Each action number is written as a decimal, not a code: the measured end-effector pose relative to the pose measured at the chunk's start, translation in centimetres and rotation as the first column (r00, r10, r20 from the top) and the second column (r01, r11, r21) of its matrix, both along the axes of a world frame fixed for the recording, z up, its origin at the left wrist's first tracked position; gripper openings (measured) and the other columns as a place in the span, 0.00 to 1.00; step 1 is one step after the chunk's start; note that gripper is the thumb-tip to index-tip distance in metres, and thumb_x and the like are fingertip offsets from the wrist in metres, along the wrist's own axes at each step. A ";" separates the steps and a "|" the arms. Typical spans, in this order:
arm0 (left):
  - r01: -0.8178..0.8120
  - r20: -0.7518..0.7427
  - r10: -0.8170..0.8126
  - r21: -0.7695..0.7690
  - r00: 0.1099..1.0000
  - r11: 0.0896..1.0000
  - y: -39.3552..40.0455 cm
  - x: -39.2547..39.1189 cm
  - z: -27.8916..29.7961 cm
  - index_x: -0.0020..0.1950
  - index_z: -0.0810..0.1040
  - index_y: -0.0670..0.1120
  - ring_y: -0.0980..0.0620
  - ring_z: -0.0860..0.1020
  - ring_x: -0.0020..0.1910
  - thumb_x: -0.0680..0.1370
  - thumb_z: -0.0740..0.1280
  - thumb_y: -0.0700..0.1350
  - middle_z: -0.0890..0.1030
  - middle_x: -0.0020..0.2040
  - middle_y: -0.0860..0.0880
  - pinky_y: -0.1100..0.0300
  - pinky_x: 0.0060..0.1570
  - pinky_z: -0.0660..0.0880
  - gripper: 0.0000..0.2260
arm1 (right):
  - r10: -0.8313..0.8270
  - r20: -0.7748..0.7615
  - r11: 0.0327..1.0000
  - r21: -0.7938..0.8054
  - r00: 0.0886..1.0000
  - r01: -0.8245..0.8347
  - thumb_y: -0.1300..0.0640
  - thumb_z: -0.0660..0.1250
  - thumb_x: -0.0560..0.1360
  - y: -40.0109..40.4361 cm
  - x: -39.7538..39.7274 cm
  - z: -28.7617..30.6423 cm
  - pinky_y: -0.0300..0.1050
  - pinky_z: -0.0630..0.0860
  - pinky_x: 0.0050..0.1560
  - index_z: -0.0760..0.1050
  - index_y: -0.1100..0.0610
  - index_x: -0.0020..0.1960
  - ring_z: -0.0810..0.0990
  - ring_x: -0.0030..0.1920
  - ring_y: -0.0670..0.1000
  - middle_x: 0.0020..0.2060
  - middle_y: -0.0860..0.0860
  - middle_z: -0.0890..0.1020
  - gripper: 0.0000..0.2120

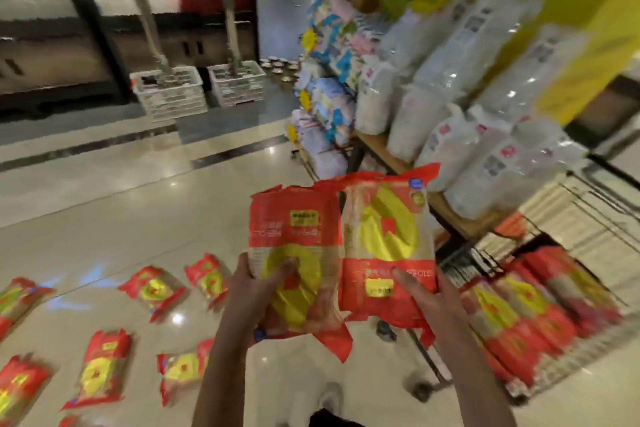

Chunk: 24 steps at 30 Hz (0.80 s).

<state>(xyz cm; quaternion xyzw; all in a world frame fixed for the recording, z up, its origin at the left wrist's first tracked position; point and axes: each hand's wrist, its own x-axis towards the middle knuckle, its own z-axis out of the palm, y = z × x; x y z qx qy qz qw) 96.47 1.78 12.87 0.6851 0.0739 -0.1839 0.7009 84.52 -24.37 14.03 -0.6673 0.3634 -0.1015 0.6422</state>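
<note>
I hold two red packs with yellow coin designs in front of me, above the shop floor. My left hand (pixel 256 284) grips the left red pack (pixel 294 229) from below, thumb across its yellow ring. My right hand (pixel 427 291) holds the right red pack (pixel 388 236) at its lower right corner, thumb lying on the front. The two packs sit side by side, edges touching.
Several identical red packs (pixel 104 367) lie scattered on the glossy floor at left. A low wire rack (pixel 540 305) at right holds a row of the same packs. Above it a wooden shelf (pixel 450 215) carries clear bagged goods. White crates (pixel 169 90) stand farther back.
</note>
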 end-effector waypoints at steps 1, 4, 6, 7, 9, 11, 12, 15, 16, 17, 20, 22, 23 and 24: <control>0.045 -0.021 -0.045 -0.032 0.999 0.998 -2.0 -1.3 -0.3 0.59 0.77 0.48 0.52 0.87 0.43 0.69 0.81 0.47 0.87 0.50 0.47 0.59 0.36 0.81 0.22 | -0.044 -0.014 0.999 -0.031 0.999 0.044 0.41 0.82 0.62 -1.2 -2.4 0.3 0.43 0.83 0.41 0.80 0.49 0.57 0.87 0.45 0.52 0.48 0.51 0.87 0.28; 0.166 -0.076 -0.173 -0.089 0.982 0.982 -8.1 -5.1 -1.2 0.59 0.77 0.48 0.47 0.87 0.46 0.70 0.80 0.45 0.87 0.51 0.46 0.48 0.42 0.85 0.21 | -0.209 0.001 0.976 -0.068 0.978 0.208 0.40 0.83 0.56 -4.6 -9.1 0.7 0.40 0.81 0.36 0.80 0.50 0.56 0.87 0.41 0.49 0.46 0.49 0.88 0.32; 0.250 -0.084 -0.258 -0.096 0.963 0.964 -11.9 -7.6 -1.3 0.60 0.77 0.48 0.46 0.87 0.48 0.70 0.80 0.46 0.86 0.52 0.45 0.47 0.43 0.85 0.22 | -0.279 0.015 0.957 -0.084 0.960 0.279 0.41 0.84 0.56 -6.8 -13.3 0.9 0.42 0.81 0.36 0.80 0.51 0.56 0.88 0.41 0.50 0.46 0.51 0.88 0.32; 0.289 -0.064 -0.294 -0.077 0.953 0.954 -13.6 -8.8 -1.5 0.60 0.78 0.48 0.47 0.87 0.47 0.70 0.81 0.47 0.86 0.52 0.45 0.50 0.42 0.84 0.22 | -0.316 0.032 0.945 -0.078 0.948 0.317 0.45 0.84 0.59 -7.8 -15.3 1.2 0.42 0.81 0.34 0.80 0.51 0.57 0.88 0.40 0.49 0.47 0.52 0.88 0.29; 0.347 -0.030 -0.347 -0.023 0.937 0.938 -16.9 -11.2 -1.5 0.59 0.78 0.50 0.50 0.87 0.45 0.69 0.81 0.50 0.87 0.50 0.48 0.51 0.43 0.84 0.23 | -0.364 0.052 0.927 -0.074 0.930 0.367 0.49 0.83 0.63 -10.1 -19.2 1.1 0.37 0.75 0.23 0.80 0.53 0.59 0.85 0.32 0.47 0.47 0.56 0.87 0.27; 0.402 -0.002 -0.402 -0.024 0.916 0.915 -20.2 -13.5 -1.8 0.60 0.78 0.49 0.47 0.87 0.47 0.69 0.82 0.49 0.87 0.51 0.47 0.45 0.48 0.84 0.23 | -0.402 0.065 0.911 -0.072 0.913 0.407 0.47 0.81 0.61 -12.4 -22.6 0.8 0.34 0.70 0.18 0.80 0.55 0.58 0.83 0.28 0.47 0.45 0.57 0.87 0.28; 0.421 0.009 -0.421 -0.028 0.907 0.906 -21.9 -14.8 -1.9 0.61 0.78 0.47 0.45 0.87 0.48 0.69 0.81 0.48 0.86 0.52 0.45 0.44 0.49 0.84 0.23 | -0.419 0.075 0.903 -0.072 0.905 0.424 0.46 0.80 0.61 -13.6 -24.4 0.5 0.35 0.70 0.18 0.80 0.55 0.57 0.83 0.30 0.49 0.45 0.56 0.87 0.28; 0.431 0.041 -0.430 -0.026 0.902 0.902 -26.9 -19.8 -1.8 0.61 0.78 0.45 0.47 0.86 0.48 0.72 0.79 0.43 0.86 0.53 0.44 0.56 0.41 0.83 0.20 | -0.438 0.092 0.893 -0.069 0.894 0.445 0.50 0.83 0.63 -17.6 -29.9 -0.4 0.36 0.77 0.27 0.81 0.55 0.57 0.87 0.39 0.51 0.46 0.54 0.87 0.25; 0.428 0.035 -0.427 -0.033 0.903 0.903 -28.5 -21.5 -1.8 0.61 0.78 0.46 0.48 0.87 0.47 0.72 0.79 0.43 0.86 0.53 0.45 0.57 0.40 0.83 0.20 | -0.442 0.089 0.892 -0.061 0.893 0.448 0.51 0.82 0.65 -19.1 -31.7 -0.5 0.37 0.79 0.31 0.81 0.54 0.56 0.87 0.40 0.50 0.46 0.53 0.87 0.22; 0.434 0.026 -0.434 -0.035 0.901 0.900 -30.0 -23.2 -2.0 0.61 0.78 0.46 0.48 0.87 0.47 0.72 0.79 0.43 0.87 0.52 0.45 0.57 0.39 0.82 0.19 | -0.443 0.086 0.892 -0.052 0.892 0.448 0.53 0.82 0.66 -20.5 -33.5 -0.6 0.38 0.80 0.34 0.81 0.53 0.56 0.87 0.41 0.49 0.46 0.53 0.87 0.21; 0.428 0.020 -0.428 -0.011 0.904 0.904 -33.9 -26.7 -2.3 0.59 0.79 0.47 0.48 0.87 0.46 0.71 0.79 0.45 0.87 0.51 0.46 0.54 0.40 0.84 0.19 | -0.462 0.077 0.885 -0.024 0.883 0.465 0.51 0.82 0.65 -24.4 -37.7 -1.1 0.45 0.83 0.41 0.81 0.53 0.56 0.88 0.43 0.50 0.46 0.51 0.87 0.22; 0.420 0.022 -0.420 0.017 0.907 0.907 -36.3 -28.0 -2.5 0.58 0.79 0.51 0.47 0.86 0.48 0.69 0.81 0.49 0.86 0.51 0.48 0.47 0.47 0.84 0.21 | -0.485 0.080 0.873 0.000 0.871 0.487 0.50 0.82 0.65 -26.8 -39.6 -1.2 0.48 0.83 0.44 0.81 0.52 0.56 0.88 0.43 0.50 0.46 0.51 0.88 0.22; 0.421 0.036 -0.422 0.038 0.906 0.906 -37.4 -28.3 -2.4 0.58 0.79 0.51 0.48 0.86 0.49 0.67 0.82 0.51 0.86 0.51 0.48 0.47 0.48 0.84 0.22 | -0.497 0.084 0.867 0.007 0.864 0.498 0.49 0.82 0.65 -28.0 -40.1 -1.2 0.49 0.83 0.44 0.81 0.52 0.56 0.88 0.43 0.51 0.46 0.51 0.88 0.22; 0.413 0.046 -0.415 0.042 0.909 0.910 -38.6 -28.4 -2.3 0.59 0.79 0.51 0.49 0.86 0.49 0.66 0.82 0.53 0.86 0.52 0.48 0.48 0.48 0.84 0.24 | -0.503 0.088 0.864 0.010 0.860 0.504 0.48 0.82 0.65 -29.2 -40.4 -1.3 0.49 0.83 0.44 0.81 0.52 0.55 0.88 0.43 0.51 0.46 0.51 0.87 0.22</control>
